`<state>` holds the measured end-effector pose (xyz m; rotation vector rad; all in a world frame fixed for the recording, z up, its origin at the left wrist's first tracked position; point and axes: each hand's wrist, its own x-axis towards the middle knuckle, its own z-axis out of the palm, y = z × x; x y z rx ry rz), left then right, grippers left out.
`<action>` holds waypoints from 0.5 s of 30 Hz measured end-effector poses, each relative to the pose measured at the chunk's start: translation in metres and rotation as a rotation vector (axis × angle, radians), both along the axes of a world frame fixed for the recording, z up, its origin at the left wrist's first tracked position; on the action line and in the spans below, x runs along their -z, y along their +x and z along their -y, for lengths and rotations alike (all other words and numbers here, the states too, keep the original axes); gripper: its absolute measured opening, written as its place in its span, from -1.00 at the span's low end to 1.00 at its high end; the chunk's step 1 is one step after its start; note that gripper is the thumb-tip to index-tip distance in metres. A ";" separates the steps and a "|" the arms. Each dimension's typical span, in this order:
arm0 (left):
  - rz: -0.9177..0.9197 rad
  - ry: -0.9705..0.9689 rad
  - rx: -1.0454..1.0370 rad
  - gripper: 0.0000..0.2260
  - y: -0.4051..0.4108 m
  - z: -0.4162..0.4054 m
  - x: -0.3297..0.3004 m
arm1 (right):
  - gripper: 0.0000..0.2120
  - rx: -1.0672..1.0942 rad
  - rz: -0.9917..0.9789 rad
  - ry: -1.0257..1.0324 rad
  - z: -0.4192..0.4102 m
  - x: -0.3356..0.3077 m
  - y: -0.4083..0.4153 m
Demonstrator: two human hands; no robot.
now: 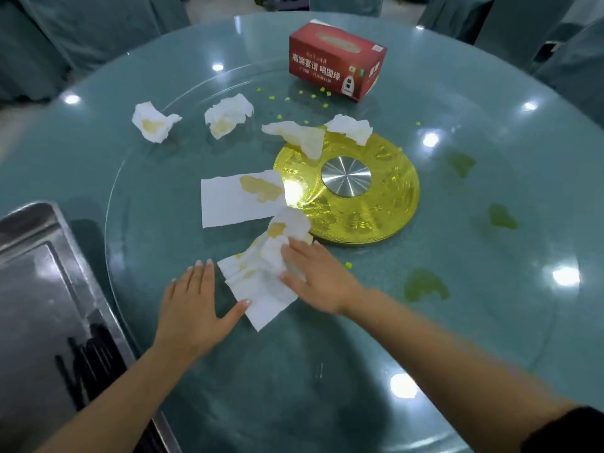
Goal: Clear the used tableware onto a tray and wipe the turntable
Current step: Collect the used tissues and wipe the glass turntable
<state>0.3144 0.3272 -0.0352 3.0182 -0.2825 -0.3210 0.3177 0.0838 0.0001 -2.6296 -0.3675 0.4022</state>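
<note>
You're mid-wipe on the turntable point(170, 243), using the gold hub point(376, 204) as ref. Right hand point(313, 276) sits just near-side of the hub, fingers pressed down on a stained tissue point(261, 279) w/ thumb tucked at its edge; looks like pressing more than pinching, can't tell for sure. Left hand point(192, 308) lies flat on the glass, left of that tissue, fingers spread, thumb tip touching its corner. Done so far, judging by what lies about: no tableware left on the glass, so clearing looks finished; the tray point(23, 230) sits far left of the hub at the table edge, contents hard to read. Yellow stains are soaked into several used tissues: a flat sheet point(235, 197) touching the hub's left rim, two lying over its far rim, two crumpled balls point(153, 122) further far-left. Still to do: three green spills point(425, 286) right of the hub, green crumbs point(307, 96) beyond it by the tissue box point(333, 60), one crumb near your right hand, then bin the tissues. Approx halfway on wiping, I'd say.
</note>
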 end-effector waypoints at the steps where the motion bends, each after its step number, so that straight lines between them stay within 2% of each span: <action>1: -0.006 0.001 0.013 0.04 -0.005 0.000 0.000 | -0.44 -0.035 -0.025 -0.031 -0.008 0.007 -0.008; 6: -0.032 0.022 0.072 0.03 -0.038 0.007 -0.002 | -0.47 -0.036 -0.032 -0.249 -0.024 0.028 -0.041; 15: -0.046 -0.120 0.170 -0.10 -0.079 0.010 -0.011 | -0.49 0.127 -0.074 -0.195 0.015 0.017 -0.083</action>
